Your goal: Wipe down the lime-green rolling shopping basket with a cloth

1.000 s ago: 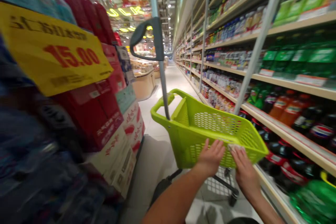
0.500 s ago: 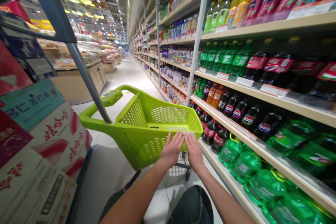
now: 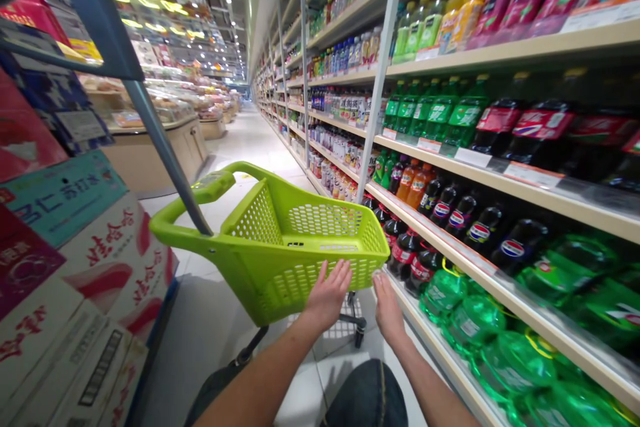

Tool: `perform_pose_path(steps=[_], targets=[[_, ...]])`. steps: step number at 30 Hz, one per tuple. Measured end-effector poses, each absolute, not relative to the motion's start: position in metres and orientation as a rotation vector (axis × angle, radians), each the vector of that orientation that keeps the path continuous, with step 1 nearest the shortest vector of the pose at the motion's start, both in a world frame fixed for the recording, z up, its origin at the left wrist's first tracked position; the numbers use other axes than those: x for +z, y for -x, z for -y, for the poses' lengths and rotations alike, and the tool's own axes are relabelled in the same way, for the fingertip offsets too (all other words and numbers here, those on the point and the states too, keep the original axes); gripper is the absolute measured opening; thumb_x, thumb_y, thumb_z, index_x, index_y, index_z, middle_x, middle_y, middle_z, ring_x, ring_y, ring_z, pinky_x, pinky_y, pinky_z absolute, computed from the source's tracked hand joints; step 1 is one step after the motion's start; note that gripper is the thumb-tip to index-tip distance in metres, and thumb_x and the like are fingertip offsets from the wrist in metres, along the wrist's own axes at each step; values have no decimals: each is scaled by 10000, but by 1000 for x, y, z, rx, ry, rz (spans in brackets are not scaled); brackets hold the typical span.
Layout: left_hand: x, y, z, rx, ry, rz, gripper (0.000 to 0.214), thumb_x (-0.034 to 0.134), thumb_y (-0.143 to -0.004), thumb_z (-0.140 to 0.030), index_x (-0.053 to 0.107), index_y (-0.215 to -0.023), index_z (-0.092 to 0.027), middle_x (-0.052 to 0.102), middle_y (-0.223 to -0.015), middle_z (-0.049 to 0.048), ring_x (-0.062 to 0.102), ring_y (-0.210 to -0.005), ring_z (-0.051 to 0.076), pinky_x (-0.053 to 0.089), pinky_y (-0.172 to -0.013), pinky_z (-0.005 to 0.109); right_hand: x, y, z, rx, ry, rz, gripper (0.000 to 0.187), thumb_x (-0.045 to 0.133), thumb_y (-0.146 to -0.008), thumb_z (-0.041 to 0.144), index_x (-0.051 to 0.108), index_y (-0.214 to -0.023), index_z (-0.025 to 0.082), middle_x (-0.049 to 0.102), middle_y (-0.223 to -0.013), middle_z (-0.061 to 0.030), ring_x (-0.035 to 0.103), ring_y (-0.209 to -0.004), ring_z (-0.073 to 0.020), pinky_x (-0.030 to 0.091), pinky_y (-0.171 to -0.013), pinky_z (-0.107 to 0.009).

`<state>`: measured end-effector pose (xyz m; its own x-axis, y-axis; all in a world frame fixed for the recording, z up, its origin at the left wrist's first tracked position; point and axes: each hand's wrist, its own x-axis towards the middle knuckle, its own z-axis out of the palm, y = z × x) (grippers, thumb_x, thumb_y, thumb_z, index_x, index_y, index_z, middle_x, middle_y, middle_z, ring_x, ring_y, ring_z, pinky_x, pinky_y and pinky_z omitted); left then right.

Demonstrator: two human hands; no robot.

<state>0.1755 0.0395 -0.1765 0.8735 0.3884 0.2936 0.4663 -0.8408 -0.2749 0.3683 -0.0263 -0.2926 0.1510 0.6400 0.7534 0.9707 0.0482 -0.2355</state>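
A lime green plastic shopping basket on wheels (image 3: 280,240) stands in a supermarket aisle, with a grey pull handle (image 3: 150,127) rising up to the left. My left hand (image 3: 329,293) lies flat against the basket's near wall, fingers spread and open. My right hand (image 3: 387,307) hovers just below the basket's near right corner, fingers straight and together, holding nothing. The basket looks empty inside.
Shelves of soft drink bottles (image 3: 465,213) run along the right, with green bottles (image 3: 475,327) on the lowest shelf close to my right arm. Stacked red and white cartons (image 3: 85,280) crowd the left. The tiled aisle (image 3: 250,140) stretches ahead past a wooden display counter (image 3: 160,147).
The view swung right from the carton stack to the drinks shelves. My hands slipped down off the basket's rim, and the right hand came away from it.
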Motion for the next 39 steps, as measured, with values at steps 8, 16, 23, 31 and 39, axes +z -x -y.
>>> perform_pose_path(steps=[8,16,23,31,39], targets=[[-180,-152,-51,-374,2662,711,501,309,-821,-201,290,-1315,-126,242,-1431,77,164,-1325,200,191,-1048,493,-236,-341,12,-630,1524,1602,682,270,-767,-30,153,-1383,238,227,-1430,-78,204,-1306,-232,290,-1025,-508],[-175,-109,-51,-414,2560,786,476,275,-853,-233,303,-1308,-94,203,-1438,106,145,-1328,238,165,-1038,513,-266,-307,16,-590,1368,1904,705,253,-749,-24,139,-1385,258,230,-1431,-37,233,-1297,-226,339,-1010,-453],[-176,-99,-46,-419,2527,829,479,311,-844,-231,312,-1304,-101,214,-1436,104,175,-1321,242,210,-1023,516,-250,-297,5,-708,1383,1846,728,282,-741,-21,91,-1393,241,190,-1443,-49,220,-1297,-264,324,-1014,-482],[-178,-94,-44,-478,2510,831,456,270,-854,-216,336,-1292,-108,238,-1431,95,191,-1316,235,219,-1028,501,-234,-288,-1,-731,1462,1833,721,305,-756,-4,75,-1395,237,186,-1444,-68,234,-1293,-272,326,-1003,-490],[-182,-86,-49,-470,2483,845,447,243,-869,-219,328,-1297,-123,249,-1428,79,200,-1314,221,229,-1026,493,-273,-271,1,-582,1441,2006,753,261,-725,-80,96,-1393,225,300,-1400,-89,210,-1303,-231,360,-993,-440]])
